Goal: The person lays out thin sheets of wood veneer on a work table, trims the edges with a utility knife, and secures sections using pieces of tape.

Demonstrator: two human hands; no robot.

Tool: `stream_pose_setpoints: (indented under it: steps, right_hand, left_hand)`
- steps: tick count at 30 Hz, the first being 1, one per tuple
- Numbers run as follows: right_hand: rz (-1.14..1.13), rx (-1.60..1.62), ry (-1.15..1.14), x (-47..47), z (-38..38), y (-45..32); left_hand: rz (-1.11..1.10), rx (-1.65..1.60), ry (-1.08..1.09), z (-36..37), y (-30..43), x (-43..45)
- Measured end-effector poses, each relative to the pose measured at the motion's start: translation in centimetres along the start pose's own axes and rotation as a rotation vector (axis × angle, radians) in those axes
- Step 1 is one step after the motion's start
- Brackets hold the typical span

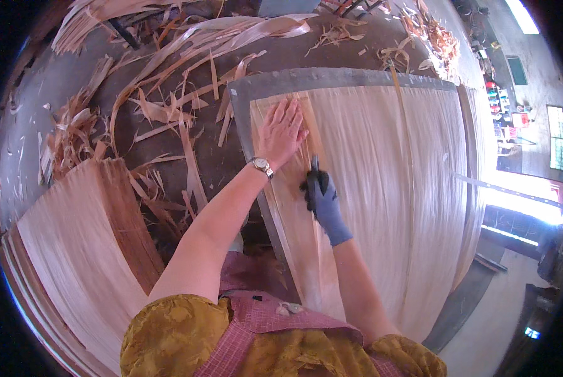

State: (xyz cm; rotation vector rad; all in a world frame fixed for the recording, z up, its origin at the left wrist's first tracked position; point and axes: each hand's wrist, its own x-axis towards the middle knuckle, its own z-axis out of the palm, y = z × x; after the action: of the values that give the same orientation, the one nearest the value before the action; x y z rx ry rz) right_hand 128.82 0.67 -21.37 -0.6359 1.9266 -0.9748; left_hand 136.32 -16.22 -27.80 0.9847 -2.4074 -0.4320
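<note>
My bare left hand [283,132] lies flat, palm down, on a narrow strip of wood veneer [290,184] near the far left corner of a large stack of pale veneer sheets [361,165]. A wristwatch [262,166] is on that wrist. My right hand [326,202], in a grey glove with dark fingers, is closed around the dark handle of a hand tool [315,165], probably a knife. The tool is over the strip's right edge, nearer to me than my left hand. Its blade cannot be made out clearly.
Another veneer stack [74,235] stands at the lower left. Long torn veneer strips [215,42] and scraps [74,132] litter the floor. A grey board edge [338,77] shows along the large stack's far side. A thin metal strip [507,188] juts out at the right.
</note>
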Motion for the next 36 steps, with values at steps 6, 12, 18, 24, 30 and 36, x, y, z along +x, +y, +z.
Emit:
stream_pose_setpoints:
  steps: [6, 12, 18, 24, 30, 36]
  right_hand:
    - [-0.482, -1.013, 0.129, 9.5, 0.4, -4.8]
    - [-0.35, -1.241, 0.098, 14.6, 1.6, -6.4]
    - [-0.418, -1.206, 0.042, 14.7, 0.5, -5.4]
    - [-0.512, -1.419, 0.09, 4.8, -1.5, 1.2]
    - [-0.048, -1.295, -0.055, -13.1, -6.3, 12.1]
    - [-0.447, -1.406, -0.005, -17.2, -10.3, 17.7]
  left_hand:
    - [-0.032, -0.047, 0.011, -0.1, 0.2, 0.2]
    - [-0.1, -0.034, 0.03, -0.5, 0.7, 0.3]
    - [-0.083, -0.068, 0.058, -0.1, 0.4, 0.4]
    - [-0.074, 0.081, 0.012, 1.8, -0.7, 0.1]
    - [-0.092, 0.181, -0.112, 0.8, 0.6, 0.2]
    - [0.032, -0.21, -0.063, 1.6, 6.1, -6.0]
